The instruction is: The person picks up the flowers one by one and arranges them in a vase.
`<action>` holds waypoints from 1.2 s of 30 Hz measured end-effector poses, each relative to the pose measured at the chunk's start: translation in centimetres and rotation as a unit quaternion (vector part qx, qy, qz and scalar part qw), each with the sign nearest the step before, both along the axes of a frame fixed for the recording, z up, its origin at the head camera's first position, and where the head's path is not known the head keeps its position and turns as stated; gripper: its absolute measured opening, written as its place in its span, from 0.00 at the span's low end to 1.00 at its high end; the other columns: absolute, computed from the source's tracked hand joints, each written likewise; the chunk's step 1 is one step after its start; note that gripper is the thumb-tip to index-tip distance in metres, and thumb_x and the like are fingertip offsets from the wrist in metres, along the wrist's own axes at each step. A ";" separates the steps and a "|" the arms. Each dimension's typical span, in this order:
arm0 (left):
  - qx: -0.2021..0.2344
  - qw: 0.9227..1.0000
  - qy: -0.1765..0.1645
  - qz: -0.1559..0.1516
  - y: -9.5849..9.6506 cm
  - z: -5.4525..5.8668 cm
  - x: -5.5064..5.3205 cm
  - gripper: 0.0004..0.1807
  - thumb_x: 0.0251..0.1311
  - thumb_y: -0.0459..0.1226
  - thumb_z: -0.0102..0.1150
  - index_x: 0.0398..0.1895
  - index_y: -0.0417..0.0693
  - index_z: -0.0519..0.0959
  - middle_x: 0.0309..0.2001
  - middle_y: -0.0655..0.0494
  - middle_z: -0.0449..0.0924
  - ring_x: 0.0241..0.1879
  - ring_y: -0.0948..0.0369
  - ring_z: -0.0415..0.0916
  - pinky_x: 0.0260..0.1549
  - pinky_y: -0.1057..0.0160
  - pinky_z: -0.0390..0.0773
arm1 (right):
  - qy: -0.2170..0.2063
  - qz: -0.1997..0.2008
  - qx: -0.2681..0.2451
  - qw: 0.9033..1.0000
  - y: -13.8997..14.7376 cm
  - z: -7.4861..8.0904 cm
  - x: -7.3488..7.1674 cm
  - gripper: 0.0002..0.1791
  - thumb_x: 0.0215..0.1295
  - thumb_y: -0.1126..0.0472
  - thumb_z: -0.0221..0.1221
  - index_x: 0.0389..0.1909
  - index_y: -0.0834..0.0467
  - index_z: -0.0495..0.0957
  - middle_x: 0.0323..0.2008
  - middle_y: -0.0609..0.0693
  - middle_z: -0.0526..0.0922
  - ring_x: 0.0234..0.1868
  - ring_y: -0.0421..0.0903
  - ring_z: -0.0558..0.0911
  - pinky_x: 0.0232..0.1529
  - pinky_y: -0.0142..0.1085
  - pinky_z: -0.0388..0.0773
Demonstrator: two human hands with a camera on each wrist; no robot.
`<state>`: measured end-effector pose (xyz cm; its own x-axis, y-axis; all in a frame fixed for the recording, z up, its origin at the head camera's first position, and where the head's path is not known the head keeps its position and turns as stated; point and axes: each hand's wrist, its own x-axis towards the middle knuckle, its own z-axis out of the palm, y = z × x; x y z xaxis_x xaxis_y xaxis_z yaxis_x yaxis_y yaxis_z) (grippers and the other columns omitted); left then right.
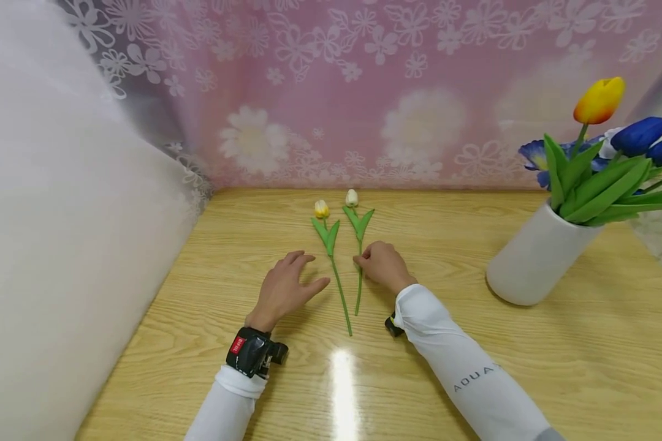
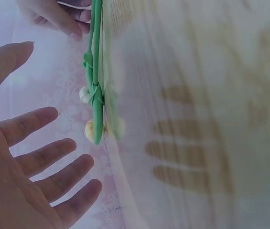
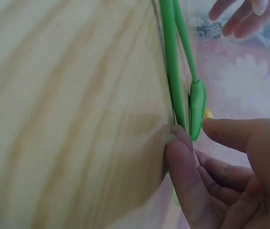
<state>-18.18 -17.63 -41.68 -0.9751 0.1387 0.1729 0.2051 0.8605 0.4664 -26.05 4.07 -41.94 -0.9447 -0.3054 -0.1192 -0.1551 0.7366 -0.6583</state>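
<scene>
Two artificial tulips lie side by side on the wooden table. The left one, a yellow-and-white tulip [image 1: 322, 209], has a long green stem; the right one is a white tulip [image 1: 352, 198]. My right hand [image 1: 385, 264] is at the white tulip's stem [image 3: 172, 71]. In the right wrist view its index fingertip touches that stem low against the tabletop, while the thumb stands apart. My left hand [image 1: 288, 285], fingers spread and holding nothing, hovers left of the yellow-and-white tulip's stem [image 1: 339, 288]. Both flower heads show small in the left wrist view.
A white vase [image 1: 543, 254] stands at the right, holding green leaves, a yellow-orange tulip [image 1: 599, 101] and blue tulips [image 1: 640, 136]. Behind the wooden table [image 1: 447, 220] hangs a pink floral curtain [image 1: 320, 92]. White sheeting [image 1: 60, 214] borders the left side.
</scene>
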 end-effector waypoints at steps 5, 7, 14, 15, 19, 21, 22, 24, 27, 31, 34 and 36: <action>0.006 1.000 0.007 -0.002 0.0 -0.1 0.2 0.33 0.58 0.59 0.59 0.59 0.47 0.75 0.64 0.45 0.67 0.60 0.45 0.67 0.56 0.43 0.67 | 0.005 -0.005 0.029 1.000 -1.0 0.0 -0.3 0.26 0.67 0.54 0.59 0.08 0.56 0.70 0.05 0.44 0.66 0.08 0.37 0.64 0.10 0.28 0.57; 0.008 1.000 0.012 -0.004 0.0 -0.2 0.2 0.33 0.58 0.58 0.59 0.59 0.47 0.75 0.64 0.45 0.67 0.60 0.44 0.67 0.55 0.43 0.67 | 0.003 -0.008 0.037 0.999 -1.2 0.1 -0.4 0.27 0.67 0.57 0.58 0.07 0.55 0.67 0.05 0.44 0.66 0.07 0.38 0.65 0.10 0.28 0.57; 0.006 1.000 0.014 -0.003 -0.1 -0.2 0.4 0.33 0.58 0.58 0.59 0.60 0.47 0.75 0.64 0.45 0.67 0.59 0.45 0.67 0.55 0.44 0.67 | -0.048 -0.020 -0.024 0.998 -0.4 0.0 -0.5 0.22 0.64 0.65 0.55 0.09 0.59 0.72 0.12 0.51 0.79 0.14 0.43 0.79 0.16 0.31 0.75; 0.008 1.000 0.014 -0.002 -0.1 -0.1 0.4 0.33 0.58 0.58 0.59 0.60 0.47 0.75 0.64 0.45 0.67 0.59 0.45 0.67 0.55 0.44 0.67 | -0.056 -0.020 -0.038 0.998 -0.2 0.0 -0.5 0.21 0.64 0.65 0.55 0.10 0.60 0.73 0.14 0.52 0.80 0.15 0.44 0.80 0.19 0.32 0.78; 0.011 1.000 0.011 -0.001 -0.1 0.0 0.5 0.33 0.58 0.58 0.59 0.60 0.47 0.75 0.64 0.45 0.67 0.60 0.45 0.67 0.56 0.44 0.67 | -0.065 -0.018 -0.073 0.995 0.7 0.0 -0.2 0.19 0.67 0.65 0.53 0.15 0.64 0.76 0.17 0.53 0.82 0.19 0.45 0.82 0.24 0.33 0.80; 0.012 1.000 0.010 -0.002 -0.1 0.0 0.6 0.33 0.58 0.58 0.59 0.60 0.47 0.74 0.64 0.45 0.67 0.60 0.45 0.67 0.56 0.44 0.67 | -0.053 -0.019 -0.076 0.996 1.0 0.3 0.0 0.17 0.68 0.64 0.53 0.19 0.64 0.79 0.19 0.54 0.82 0.20 0.46 0.83 0.24 0.33 0.79; 0.011 1.000 0.010 -0.002 0.0 0.0 0.6 0.33 0.58 0.58 0.59 0.60 0.47 0.74 0.64 0.45 0.67 0.60 0.44 0.67 0.56 0.44 0.67 | -0.047 -0.022 -0.077 0.996 1.2 0.5 0.2 0.17 0.68 0.63 0.53 0.20 0.64 0.80 0.19 0.54 0.83 0.21 0.47 0.83 0.24 0.33 0.79; 0.010 1.000 0.012 -0.005 0.2 0.0 0.5 0.33 0.58 0.57 0.59 0.60 0.46 0.74 0.64 0.44 0.67 0.60 0.44 0.67 0.56 0.44 0.67 | -0.037 -0.030 -0.082 0.996 1.5 0.8 0.3 0.15 0.69 0.62 0.53 0.26 0.65 0.82 0.21 0.54 0.83 0.23 0.49 0.84 0.24 0.33 0.79; 0.011 1.000 0.017 -0.008 0.4 0.0 0.4 0.33 0.58 0.57 0.60 0.60 0.46 0.74 0.63 0.44 0.67 0.60 0.45 0.67 0.56 0.44 0.67 | -0.032 -0.042 -0.097 0.994 1.8 1.4 0.6 0.13 0.69 0.61 0.54 0.34 0.66 0.82 0.23 0.54 0.83 0.26 0.50 0.85 0.25 0.33 0.80; 0.014 1.000 0.021 -0.014 0.7 0.0 0.3 0.33 0.58 0.57 0.60 0.61 0.46 0.74 0.63 0.45 0.68 0.59 0.45 0.67 0.55 0.44 0.67 | -0.019 -0.051 -0.117 0.992 2.4 2.0 1.1 0.13 0.70 0.62 0.54 0.41 0.68 0.81 0.26 0.53 0.83 0.29 0.51 0.85 0.28 0.34 0.81; 0.014 0.999 0.023 -0.018 1.0 0.1 0.1 0.33 0.58 0.56 0.60 0.61 0.46 0.74 0.63 0.45 0.68 0.59 0.45 0.68 0.54 0.43 0.67 | 0.003 -0.053 -0.131 0.990 3.1 2.6 1.4 0.13 0.70 0.62 0.54 0.42 0.67 0.81 0.27 0.53 0.83 0.31 0.51 0.85 0.29 0.34 0.81; 0.013 0.999 0.022 -0.019 1.3 0.0 0.0 0.33 0.58 0.56 0.60 0.61 0.47 0.74 0.63 0.46 0.68 0.59 0.45 0.68 0.54 0.43 0.67 | 0.019 -0.057 -0.139 0.988 3.6 3.2 1.8 0.12 0.70 0.61 0.54 0.42 0.65 0.82 0.27 0.53 0.83 0.31 0.52 0.85 0.30 0.35 0.81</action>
